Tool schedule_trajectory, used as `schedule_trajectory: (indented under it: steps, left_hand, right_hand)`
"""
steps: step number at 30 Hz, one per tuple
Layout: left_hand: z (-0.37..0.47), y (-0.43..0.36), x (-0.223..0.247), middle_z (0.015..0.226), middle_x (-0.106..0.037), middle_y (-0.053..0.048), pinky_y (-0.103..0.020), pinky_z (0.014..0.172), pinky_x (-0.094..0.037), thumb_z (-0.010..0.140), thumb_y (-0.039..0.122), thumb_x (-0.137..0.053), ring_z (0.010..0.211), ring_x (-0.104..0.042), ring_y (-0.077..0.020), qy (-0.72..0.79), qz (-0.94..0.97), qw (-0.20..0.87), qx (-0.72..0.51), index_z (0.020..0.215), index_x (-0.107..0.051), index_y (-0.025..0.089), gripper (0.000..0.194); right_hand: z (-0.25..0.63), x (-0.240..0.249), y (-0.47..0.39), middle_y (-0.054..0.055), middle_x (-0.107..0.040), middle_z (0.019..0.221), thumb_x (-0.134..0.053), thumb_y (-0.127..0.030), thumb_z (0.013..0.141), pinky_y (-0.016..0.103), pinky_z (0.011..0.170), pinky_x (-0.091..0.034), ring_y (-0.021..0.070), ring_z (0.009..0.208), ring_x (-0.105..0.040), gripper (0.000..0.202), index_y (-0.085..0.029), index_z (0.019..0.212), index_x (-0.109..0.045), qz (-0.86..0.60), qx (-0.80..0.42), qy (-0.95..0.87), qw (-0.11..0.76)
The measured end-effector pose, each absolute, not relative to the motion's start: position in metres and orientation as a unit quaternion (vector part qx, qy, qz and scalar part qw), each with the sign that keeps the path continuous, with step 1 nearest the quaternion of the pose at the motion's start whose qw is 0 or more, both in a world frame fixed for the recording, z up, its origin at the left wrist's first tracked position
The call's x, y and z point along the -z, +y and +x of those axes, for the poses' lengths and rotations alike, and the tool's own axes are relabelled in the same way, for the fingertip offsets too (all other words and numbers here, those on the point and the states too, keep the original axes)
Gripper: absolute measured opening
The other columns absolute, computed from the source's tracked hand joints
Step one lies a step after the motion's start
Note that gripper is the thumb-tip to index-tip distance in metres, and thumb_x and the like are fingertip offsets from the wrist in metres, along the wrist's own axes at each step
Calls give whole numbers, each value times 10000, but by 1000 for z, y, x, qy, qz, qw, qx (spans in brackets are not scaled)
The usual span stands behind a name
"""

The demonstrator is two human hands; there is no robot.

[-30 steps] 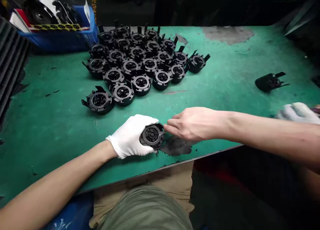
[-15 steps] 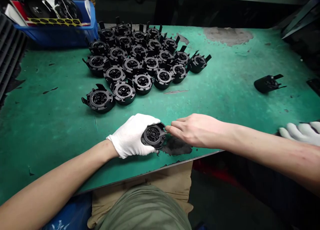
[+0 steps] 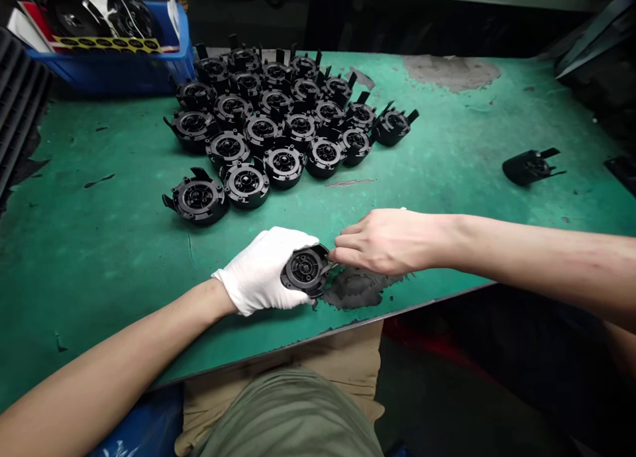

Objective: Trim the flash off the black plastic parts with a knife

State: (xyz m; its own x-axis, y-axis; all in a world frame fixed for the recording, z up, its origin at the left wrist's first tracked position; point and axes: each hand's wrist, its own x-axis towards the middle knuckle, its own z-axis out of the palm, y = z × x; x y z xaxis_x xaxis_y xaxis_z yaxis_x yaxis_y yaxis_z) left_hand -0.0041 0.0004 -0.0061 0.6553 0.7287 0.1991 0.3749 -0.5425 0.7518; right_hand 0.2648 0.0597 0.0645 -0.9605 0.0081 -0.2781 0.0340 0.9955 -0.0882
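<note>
My left hand [image 3: 265, 271], in a white glove, grips a round black plastic housing [image 3: 304, 269] from its left side, near the table's front edge. The housing's ribbed, ringed face points up toward me. My right hand [image 3: 380, 242] is bare, with fingers curled and pinched at the housing's right rim. From its fingertips a thin metallic blade [image 3: 326, 267] reaches the rim; its handle is hidden in the hand. Beyond my hands stand several similar black housings [image 3: 246, 182] in close rows, with upright tabs.
One black housing [image 3: 527, 167] lies apart at the right of the green table [image 3: 447, 159]. A blue bin [image 3: 119, 69] with black parts is at the back left, beside stacked dark trays [image 3: 20, 112]. Worn patches mark the tabletop.
My right hand and forearm have swung up, away from the table's front edge, with the fingertips still at the rim. Another person's white-gloved hand at the right edge is out of sight.
</note>
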Motion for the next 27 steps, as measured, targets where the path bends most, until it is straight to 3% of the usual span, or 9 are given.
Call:
schedule_trajectory:
  steps: [5,10,15,17,20,23,27]
  left_hand:
    - [-5,1,3,1000,-775,-54,-388,848,-572,714,479,-917,940,-763,-295,322,834,377,-243,1045,-680,220,482]
    - [-12,-8,20,1380,-730,-156,-464,1104,-570,756,513,-917,1266,-721,-360,320,842,315,-300,1445,-574,185,837]
    - [-6,-21,29,1403,-658,-249,-599,1121,-558,537,851,-919,1289,-669,-458,388,841,216,-310,1534,-472,129,1310]
    - [-1,-23,27,1314,-686,-232,-607,1056,-584,544,893,-882,1209,-696,-454,415,835,202,-300,1477,-524,132,1256]
    - [1,-22,25,1235,-715,-182,-571,1000,-608,672,744,-872,1144,-725,-416,420,834,205,-292,1407,-570,169,981]
    - [-5,-20,25,1281,-717,-180,-554,1056,-601,718,534,-850,1194,-726,-397,390,838,211,-317,1424,-547,164,854]
    - [-14,-20,27,1408,-691,-194,-541,1160,-564,752,374,-798,1320,-694,-386,350,849,234,-319,1503,-492,158,839]
  right_hand:
    - [286,-57,40,38,-684,896,-398,-285,1175,316,604,-400,161,725,-615,299,-150,1290,-639,147,92,985,13]
    - [293,-47,7,49,-705,923,-468,-291,1155,293,638,-449,162,745,-651,265,-145,1288,-645,250,124,959,-50]
    - [293,-39,-18,57,-671,975,-454,-208,1132,284,720,-530,168,808,-649,343,-185,1448,-585,347,197,910,-114]
    - [293,-35,-27,55,-650,995,-466,-199,1124,282,724,-548,167,818,-641,393,-207,1507,-555,364,215,899,-117]
    - [293,-28,-38,52,-642,993,-464,-189,1123,295,730,-572,176,819,-634,471,-220,1593,-481,364,208,901,-115]
    - [289,-21,-49,39,-656,944,-473,-187,1128,312,722,-581,191,808,-646,521,-212,1645,-405,367,174,905,-127]
    - [278,-13,-64,80,-742,1093,-501,-208,1132,320,766,-612,206,927,-740,466,-208,1593,-430,408,166,887,-138]
